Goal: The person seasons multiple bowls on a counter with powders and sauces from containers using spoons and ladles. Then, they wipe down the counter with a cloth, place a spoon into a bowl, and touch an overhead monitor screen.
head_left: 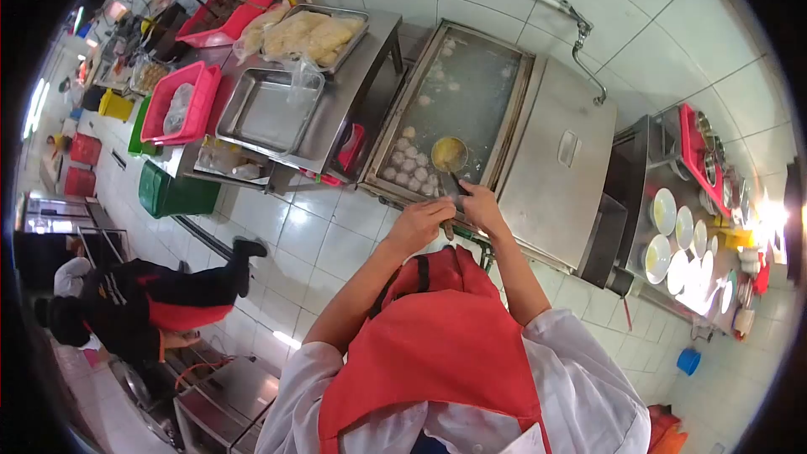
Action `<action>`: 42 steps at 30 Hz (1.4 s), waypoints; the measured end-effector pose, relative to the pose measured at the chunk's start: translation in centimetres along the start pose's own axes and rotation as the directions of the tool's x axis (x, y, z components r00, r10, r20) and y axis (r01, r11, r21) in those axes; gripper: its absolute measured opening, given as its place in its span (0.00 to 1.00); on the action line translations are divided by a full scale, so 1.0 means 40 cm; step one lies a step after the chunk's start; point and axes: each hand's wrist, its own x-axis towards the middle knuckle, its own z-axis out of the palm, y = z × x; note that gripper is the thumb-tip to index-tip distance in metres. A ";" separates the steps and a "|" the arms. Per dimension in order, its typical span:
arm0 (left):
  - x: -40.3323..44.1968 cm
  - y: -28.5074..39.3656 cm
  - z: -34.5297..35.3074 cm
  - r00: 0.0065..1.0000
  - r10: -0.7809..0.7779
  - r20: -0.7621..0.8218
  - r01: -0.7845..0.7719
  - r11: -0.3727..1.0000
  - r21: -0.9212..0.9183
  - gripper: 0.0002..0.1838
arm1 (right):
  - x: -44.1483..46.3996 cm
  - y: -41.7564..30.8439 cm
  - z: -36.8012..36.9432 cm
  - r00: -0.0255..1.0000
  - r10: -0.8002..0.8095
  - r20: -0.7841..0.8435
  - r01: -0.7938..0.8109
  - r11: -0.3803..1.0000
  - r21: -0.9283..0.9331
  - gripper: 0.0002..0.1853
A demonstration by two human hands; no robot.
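The round ladle (450,154) w/ yellowish bowl lies straight ahead of both hands, over the near end of the long rectangular steel vat (517,122) w/ cloudy liquid. Its dark handle comes back from the bowl toward the person, slightly to the R side. The pale round balls (408,170) make a cluster just L of the bowl, in the near L corner of the vat; so the cluster is on the L hand's side, and the bowl is a bit nearer to the R hand. R hand (481,206) is closed around the dark handle, approx. at the vat's near rim. L hand (426,223) is beside it, fingers bent and drawn together; a brown tool end (448,229) shows btwn the hands, but what exactly L grips, I cannot tell
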 end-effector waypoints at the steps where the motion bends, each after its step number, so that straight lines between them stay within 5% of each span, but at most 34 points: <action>1: 0.007 -0.001 -0.010 1.000 -0.004 -0.002 0.004 1.000 0.000 0.17 | -0.003 -0.080 -0.055 0.956 0.230 0.180 -0.260 0.951 0.166 0.27; 2: 0.009 -0.003 -0.014 1.000 -0.010 -0.006 0.010 1.000 -0.004 0.17 | -0.004 -0.119 -0.085 0.829 0.402 0.388 -0.519 0.811 0.270 0.27; 3: 0.011 -0.009 -0.013 1.000 -0.012 0.006 0.012 1.000 -0.005 0.17 | 0.005 -0.089 -0.062 0.826 0.406 0.391 -0.527 0.804 0.276 0.27; 5: 0.014 -0.021 -0.009 0.999 -0.045 -0.009 0.045 0.998 -0.044 0.16 | 0.019 0.022 0.032 0.986 0.165 0.031 -0.167 0.983 0.074 0.27; 6: 0.015 -0.016 -0.010 0.999 -0.045 0.002 0.045 0.998 -0.044 0.16 | 0.008 0.010 0.039 0.996 -0.092 -0.010 0.091 0.991 -0.095 0.26; 7: 0.023 -0.016 -0.013 1.000 -0.019 -0.016 0.018 0.999 -0.041 0.16 | 0.013 0.002 0.032 0.996 -0.092 -0.015 0.090 0.992 -0.087 0.26; 9: 0.032 -0.013 -0.014 1.000 0.004 -0.028 -0.005 0.999 -0.037 0.16 | 0.017 -0.030 -0.002 0.885 0.336 0.322 -0.442 0.823 0.358 0.23; 11: 0.034 -0.005 -0.004 1.000 0.029 -0.001 -0.029 0.999 -0.024 0.16 | 0.020 0.038 0.058 0.901 0.374 0.219 -0.434 0.772 0.464 0.22; 12: 0.035 0.000 0.002 1.000 0.030 0.002 -0.030 0.999 -0.026 0.16 | 0.018 0.043 0.061 0.998 -0.019 0.067 0.009 0.989 0.147 0.22; 13: 0.036 0.005 0.004 1.000 0.021 0.010 -0.020 0.999 -0.038 0.15 | 0.017 0.046 0.064 0.895 -0.440 0.071 0.444 0.867 -0.226 0.22; 14: 0.041 0.002 0.001 1.000 0.013 0.017 -0.013 0.999 -0.046 0.15 | 0.006 0.047 0.070 0.983 -0.048 0.178 0.002 0.968 0.250 0.21; 15: 0.044 -0.003 -0.003 1.000 0.015 0.020 -0.015 0.999 -0.043 0.15 | 0.010 0.016 0.047 0.983 -0.048 0.175 0.002 0.967 0.254 0.21; 17: 0.039 -0.006 -0.006 0.999 0.038 -0.007 -0.039 0.999 -0.030 0.14 | 0.001 -0.013 0.025 0.945 0.160 0.284 -0.257 0.902 0.346 0.20; 21: 0.020 -0.026 -0.007 1.000 0.003 0.009 -0.003 0.999 -0.045 0.14 | 0.008 0.026 0.049 0.999 -0.033 0.026 0.034 0.998 -0.047 0.23; 23: 0.012 -0.034 -0.021 0.999 -0.037 0.008 0.037 0.999 -0.015 0.17 | 0.004 -0.054 0.003 0.996 0.086 0.025 -0.086 0.996 0.003 0.21; 25: 0.016 -0.040 -0.019 0.999 -0.032 -0.010 0.032 0.999 -0.003 0.16 | -0.013 -0.082 0.005 0.965 0.220 0.140 -0.195 0.966 -0.169 0.22; 27: 0.013 -0.026 -0.014 0.999 -0.036 -0.027 0.036 0.999 0.006 0.16 | -0.025 -0.064 0.039 0.971 0.182 0.157 -0.158 0.975 -0.156 0.23; 29: 0.030 -0.017 -0.021 0.998 -0.058 0.003 0.058 0.998 -0.016 0.14 | -0.018 -0.065 0.034 0.995 -0.042 0.086 0.034 0.994 0.100 0.22; 35: 0.011 -0.045 0.001 0.998 -0.028 0.052 0.029 1.000 -0.007 0.15 | 0.010 0.016 0.051 0.993 0.067 0.102 -0.069 0.997 0.023 0.24; 37: 0.020 -0.037 -0.012 0.998 -0.020 0.051 0.021 1.000 -0.018 0.15 | 0.003 -0.018 0.010 0.986 0.068 0.152 -0.108 0.956 0.273 0.24; 38: 0.025 -0.030 -0.013 0.999 -0.011 0.044 0.013 0.999 -0.033 0.15 | 0.007 -0.011 0.016 0.928 0.310 0.206 -0.368 0.846 0.386 0.25; 42: 0.039 -0.026 -0.006 0.999 0.017 0.029 -0.016 0.999 -0.039 0.15 | 0.001 -0.036 0.026 0.913 0.259 0.316 -0.368 0.859 0.357 0.25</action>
